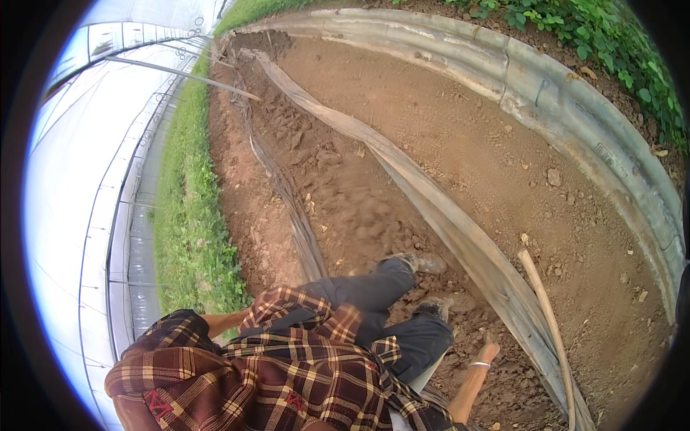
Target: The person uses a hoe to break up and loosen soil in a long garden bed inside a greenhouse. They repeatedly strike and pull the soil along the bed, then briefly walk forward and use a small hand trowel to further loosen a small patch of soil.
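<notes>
My right hand, with a pale band at its wrist, is low over the loose brown soil beside my right boot. Its fingers are small and unclear, so I cannot tell whether they hold anything. My left forearm goes behind the plaid shirt, which hides the left hand. My left boot rests on the soil. A long strip of bunched grey plastic sheeting runs along the right side of the dug soil, with a wooden stick or handle lying partly across it.
Another bunched sheet strip lies to the left, beside a row of green plants. A pole slants at the upper left, near the greenhouse wall. A low grey edging barrier curves along the right, with leafy plants beyond.
</notes>
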Demonstrator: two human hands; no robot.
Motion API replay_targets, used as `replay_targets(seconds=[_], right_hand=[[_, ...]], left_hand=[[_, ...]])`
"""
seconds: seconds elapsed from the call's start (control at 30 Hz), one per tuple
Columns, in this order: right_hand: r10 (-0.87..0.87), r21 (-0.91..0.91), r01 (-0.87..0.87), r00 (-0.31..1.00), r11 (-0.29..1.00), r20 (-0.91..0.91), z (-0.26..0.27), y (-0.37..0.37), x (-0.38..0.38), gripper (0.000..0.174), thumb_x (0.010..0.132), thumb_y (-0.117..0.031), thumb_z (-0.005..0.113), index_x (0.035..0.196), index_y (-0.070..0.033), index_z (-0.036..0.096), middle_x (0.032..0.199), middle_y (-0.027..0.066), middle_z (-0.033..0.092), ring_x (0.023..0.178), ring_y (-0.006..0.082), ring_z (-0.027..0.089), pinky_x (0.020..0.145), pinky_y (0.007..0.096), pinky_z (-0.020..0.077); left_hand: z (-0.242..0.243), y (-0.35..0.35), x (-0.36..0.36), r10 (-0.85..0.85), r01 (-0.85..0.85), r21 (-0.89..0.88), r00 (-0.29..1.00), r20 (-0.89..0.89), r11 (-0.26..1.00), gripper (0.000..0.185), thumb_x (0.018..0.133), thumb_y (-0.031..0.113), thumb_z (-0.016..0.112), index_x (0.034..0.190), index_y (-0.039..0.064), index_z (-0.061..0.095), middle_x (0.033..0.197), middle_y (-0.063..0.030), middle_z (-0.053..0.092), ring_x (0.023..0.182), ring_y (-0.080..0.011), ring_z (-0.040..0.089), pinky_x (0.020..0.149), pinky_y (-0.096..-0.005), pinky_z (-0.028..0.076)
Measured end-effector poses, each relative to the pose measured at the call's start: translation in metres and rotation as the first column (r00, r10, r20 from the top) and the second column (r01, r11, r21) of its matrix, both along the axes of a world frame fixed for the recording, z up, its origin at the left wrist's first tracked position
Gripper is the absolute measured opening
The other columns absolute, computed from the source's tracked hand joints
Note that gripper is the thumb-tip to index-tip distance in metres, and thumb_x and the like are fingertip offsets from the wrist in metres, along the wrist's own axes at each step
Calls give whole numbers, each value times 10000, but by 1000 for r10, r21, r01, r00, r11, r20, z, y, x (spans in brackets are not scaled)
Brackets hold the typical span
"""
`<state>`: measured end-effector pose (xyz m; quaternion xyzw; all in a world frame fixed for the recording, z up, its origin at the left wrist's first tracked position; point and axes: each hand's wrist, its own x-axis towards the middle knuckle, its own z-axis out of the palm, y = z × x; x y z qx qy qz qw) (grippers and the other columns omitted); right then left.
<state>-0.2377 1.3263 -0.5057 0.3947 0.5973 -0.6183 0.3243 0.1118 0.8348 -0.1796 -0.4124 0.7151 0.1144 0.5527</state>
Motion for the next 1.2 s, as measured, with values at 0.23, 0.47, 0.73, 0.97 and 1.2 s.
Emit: replay_targets(seconds=[0.23, 0.47, 0.73, 0.97, 1.2], right_hand=[[-28, 103, 34, 998, 994, -55, 25, 22, -12, 375, 944, -292, 609, 697, -11, 625, 563, 61, 550, 436, 155, 474, 391, 307, 373], [-66, 283, 62, 998, 957, 5, 63, 67, 5, 324, 958, -213, 549, 731, 1, 637, 552, 55, 530, 420, 152, 420, 401, 307, 313], [172, 369, -135, 983, 919, -69, 43, 73, 10, 241, 810, -116, 642, 691, 91, 671, 575, 72, 578, 474, 146, 464, 450, 317, 378], [333, 273, -288, 933, 918, -138, 97, -10, -38, 306, 739, -5, 574, 1040, 52, 594, 711, 129, 600, 520, 205, 572, 424, 329, 466], [419, 183, -385, 881, 905, -221, 151, -104, -58, 249, 793, 68, 556, 1038, 24, 571, 669, 67, 559, 494, 182, 564, 400, 312, 475]], left_hand=[[53, 58, 78, 246, -246, 6, 969, 28, 969, 331, 812, 321, 670, 876, -3, 667, 763, -190, 652, 712, -328, 638, 648, -445, 505], [74, 53, 111, 378, -378, -9, 925, 44, 926, 326, 812, 318, 673, 882, -1, 670, 759, -177, 655, 699, -314, 638, 641, -432, 510], [53, 81, 148, 540, -540, 27, 841, -28, 841, 321, 812, 314, 677, 890, 2, 672, 754, -162, 657, 684, -298, 638, 634, -418, 514], [27, 85, 171, 642, -638, 70, 763, -75, 767, 317, 812, 310, 680, 896, 4, 675, 750, -149, 660, 671, -284, 638, 628, -406, 519], [-5, 75, 183, 726, -716, 120, 678, -117, 688, 314, 812, 306, 684, 903, 6, 677, 745, -136, 662, 658, -270, 638, 622, -393, 523]])
